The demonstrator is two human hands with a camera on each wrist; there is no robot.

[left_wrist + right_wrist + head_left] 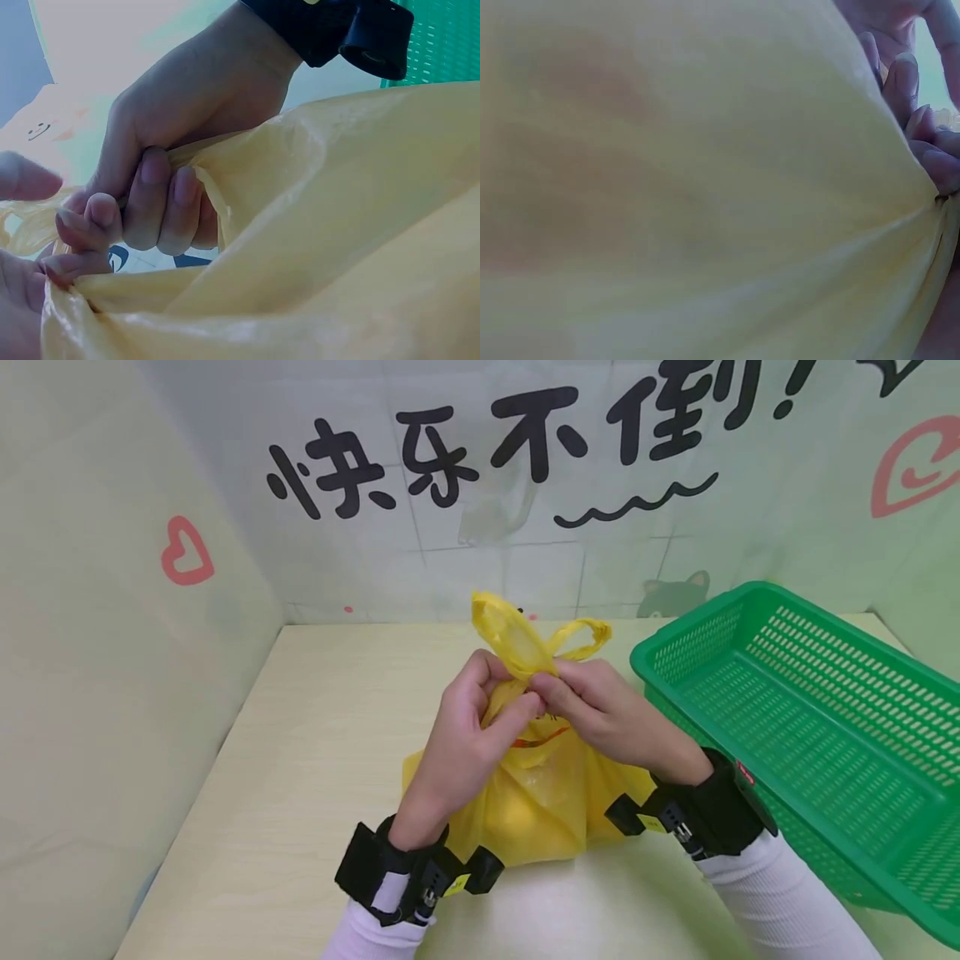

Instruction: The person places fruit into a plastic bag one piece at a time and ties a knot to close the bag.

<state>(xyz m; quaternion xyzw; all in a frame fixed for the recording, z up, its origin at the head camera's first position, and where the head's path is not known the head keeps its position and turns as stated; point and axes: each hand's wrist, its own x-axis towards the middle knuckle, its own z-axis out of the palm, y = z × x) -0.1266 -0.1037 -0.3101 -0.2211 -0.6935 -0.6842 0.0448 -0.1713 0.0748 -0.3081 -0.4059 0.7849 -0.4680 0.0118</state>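
Observation:
A yellow plastic bag [532, 814] sits on the table, bulging with contents that are hard to make out through the film. Its gathered neck is pulled upward, and two handle loops [579, 639] stick out above the hands. My left hand [468, 731] holds the neck from the left, thumb pointing toward the other hand. From the right, my right hand [611, 714] pinches the twisted handles between thumb and fingers. The left wrist view shows the right hand's curled fingers [161, 202] gripping the film. Bag film covers most of the right wrist view.
To the right stands a green perforated plastic basket [795, 752], close beside the right forearm. The pale wooden table [300, 760] extends to the left. A wall covering [480, 568] with black characters rises behind, and another panel [112, 652] borders the left side.

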